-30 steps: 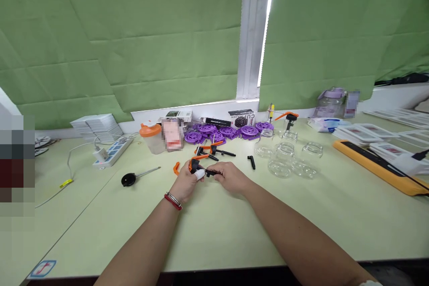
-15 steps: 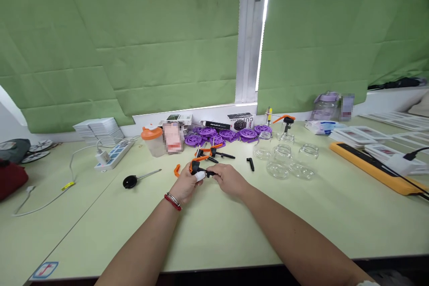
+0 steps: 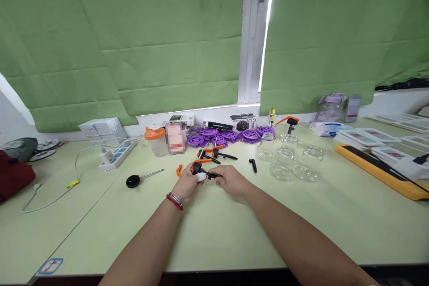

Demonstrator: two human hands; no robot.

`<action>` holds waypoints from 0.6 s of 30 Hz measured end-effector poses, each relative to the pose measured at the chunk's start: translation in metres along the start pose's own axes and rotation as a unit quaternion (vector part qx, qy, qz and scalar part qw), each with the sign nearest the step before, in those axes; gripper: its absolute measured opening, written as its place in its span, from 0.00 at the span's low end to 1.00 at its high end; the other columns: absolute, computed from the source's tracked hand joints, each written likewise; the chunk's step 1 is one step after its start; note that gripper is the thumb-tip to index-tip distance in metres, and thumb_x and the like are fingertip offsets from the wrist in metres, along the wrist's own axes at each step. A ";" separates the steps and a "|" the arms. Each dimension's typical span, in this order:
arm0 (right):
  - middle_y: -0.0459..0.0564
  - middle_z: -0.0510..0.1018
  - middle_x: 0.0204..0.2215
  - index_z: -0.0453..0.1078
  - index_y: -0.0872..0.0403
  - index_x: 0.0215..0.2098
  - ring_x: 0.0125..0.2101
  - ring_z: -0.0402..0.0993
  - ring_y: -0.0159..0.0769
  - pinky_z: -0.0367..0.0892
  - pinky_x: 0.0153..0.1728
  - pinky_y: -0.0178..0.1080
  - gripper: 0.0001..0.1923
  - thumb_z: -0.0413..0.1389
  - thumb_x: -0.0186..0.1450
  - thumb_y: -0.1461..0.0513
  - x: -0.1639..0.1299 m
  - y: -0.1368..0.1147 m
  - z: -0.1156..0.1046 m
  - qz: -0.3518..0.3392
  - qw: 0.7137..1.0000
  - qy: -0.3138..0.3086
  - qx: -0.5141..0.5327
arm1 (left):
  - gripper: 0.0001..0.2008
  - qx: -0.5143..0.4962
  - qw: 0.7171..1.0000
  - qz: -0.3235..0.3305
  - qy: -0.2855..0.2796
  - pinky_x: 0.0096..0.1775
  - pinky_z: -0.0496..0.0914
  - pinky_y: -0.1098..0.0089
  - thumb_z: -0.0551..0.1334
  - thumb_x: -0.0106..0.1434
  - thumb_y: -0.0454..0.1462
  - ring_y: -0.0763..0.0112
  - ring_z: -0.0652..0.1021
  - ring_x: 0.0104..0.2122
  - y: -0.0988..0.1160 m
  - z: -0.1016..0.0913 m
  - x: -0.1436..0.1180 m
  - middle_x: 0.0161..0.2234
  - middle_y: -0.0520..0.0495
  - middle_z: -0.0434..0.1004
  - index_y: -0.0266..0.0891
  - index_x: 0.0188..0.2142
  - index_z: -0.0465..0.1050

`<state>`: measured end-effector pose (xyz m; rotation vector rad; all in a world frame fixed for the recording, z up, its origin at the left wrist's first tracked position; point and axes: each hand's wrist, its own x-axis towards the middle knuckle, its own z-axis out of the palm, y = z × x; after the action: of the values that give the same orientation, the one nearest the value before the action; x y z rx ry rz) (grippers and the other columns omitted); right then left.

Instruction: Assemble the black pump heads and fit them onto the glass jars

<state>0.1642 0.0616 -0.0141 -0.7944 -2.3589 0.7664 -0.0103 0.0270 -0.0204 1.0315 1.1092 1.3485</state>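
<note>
Both hands have barely shifted since half a second ago, staying joined over the same spot on the table (image 3: 214,237) while the view has swung slightly; the left hand (image 3: 187,186) pinches the orange-and-black pump piece (image 3: 198,168) at its head, a white-wrapped fingertip under it; the right hand (image 3: 230,179) closes its fingertips on the black stem end. That piece sits just above the tabletop, between the two hands, its long axis roughly level and running left to right, orange lever tilted up toward the window. One loose orange clip (image 3: 178,170) lies just left of the left hand; one black stub (image 3: 253,165) lies to the right; about three more pump pieces (image 3: 214,152) lie behind; five clear glass jars (image 3: 288,161) cluster to the right; one black-knobbed rod (image 3: 140,178) lies well to the left; the purple discs (image 3: 231,135) are too heaped to count.
</note>
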 end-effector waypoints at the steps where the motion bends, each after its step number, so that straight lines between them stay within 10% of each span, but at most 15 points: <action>1: 0.45 0.73 0.28 0.74 0.52 0.39 0.28 0.65 0.31 0.59 0.30 0.32 0.20 0.46 0.56 0.73 0.000 0.000 0.001 -0.002 1.000 0.008 -0.005 | 0.20 -0.004 1.000 -0.002 0.002 0.23 0.58 0.76 0.68 0.42 0.31 0.80 0.66 0.23 0.000 0.000 0.000 0.28 0.56 0.67 0.38 0.33 0.62; 18: 0.49 0.76 0.34 0.74 0.53 0.42 0.33 0.70 0.34 0.62 0.35 0.34 0.19 0.48 0.57 0.72 0.000 0.005 0.008 0.000 0.999 0.027 -0.035 | 0.22 -0.034 0.999 -0.018 0.009 0.23 0.56 0.77 0.69 0.42 0.32 0.82 0.64 0.21 -0.007 0.002 -0.001 0.24 0.59 0.63 0.39 0.33 0.60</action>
<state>0.1606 0.0622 -0.0232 -0.8341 -2.3478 0.6580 -0.0066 0.0263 -0.0263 0.9477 1.0829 1.3601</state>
